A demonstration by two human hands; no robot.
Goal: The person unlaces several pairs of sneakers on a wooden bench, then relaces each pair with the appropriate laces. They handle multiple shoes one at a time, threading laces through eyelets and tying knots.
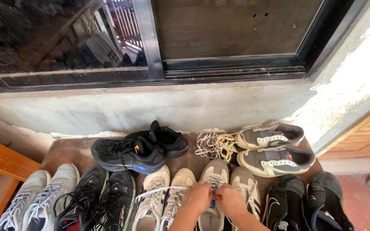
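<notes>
Both hands (215,199) pinch laces of worn beige sneaker (214,175), toe scuffed.

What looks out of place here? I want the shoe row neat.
Black sneakers lie sideways behind the row, one piled on the other. Loose laces sit in a tangle beside the grey pair, also lying sideways.

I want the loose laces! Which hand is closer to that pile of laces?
Right. The right hand sits below the loose lace pile, slightly to its right; the left hand is about as far below, slightly left. Both touch the beige sneaker. It's nearly even.
</notes>
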